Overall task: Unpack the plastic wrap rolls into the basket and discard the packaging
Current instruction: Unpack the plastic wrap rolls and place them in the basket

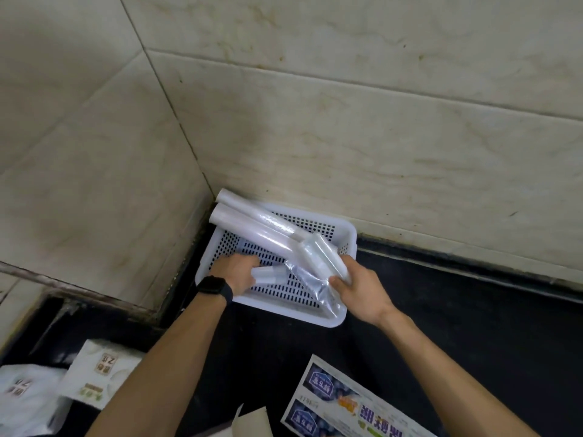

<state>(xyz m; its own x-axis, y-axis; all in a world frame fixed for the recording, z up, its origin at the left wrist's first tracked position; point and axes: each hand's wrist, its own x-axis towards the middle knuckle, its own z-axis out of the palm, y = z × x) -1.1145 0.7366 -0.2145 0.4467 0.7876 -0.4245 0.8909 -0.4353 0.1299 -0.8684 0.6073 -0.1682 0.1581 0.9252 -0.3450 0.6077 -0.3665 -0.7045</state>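
A white perforated basket sits on the black counter in the tiled corner. Two long plastic wrap rolls lie slanted across it, their far ends sticking out over the back left rim. My right hand grips the near end of these rolls together with crumpled clear packaging film that trails into the basket. My left hand, with a black watch on the wrist, is inside the basket and holds a short roll lying on the basket floor.
Beige tiled walls close off the back and left. A printed label sheet lies on the counter at the lower right. White tissue packs sit at the lower left, and a paper scrap lies at the bottom edge.
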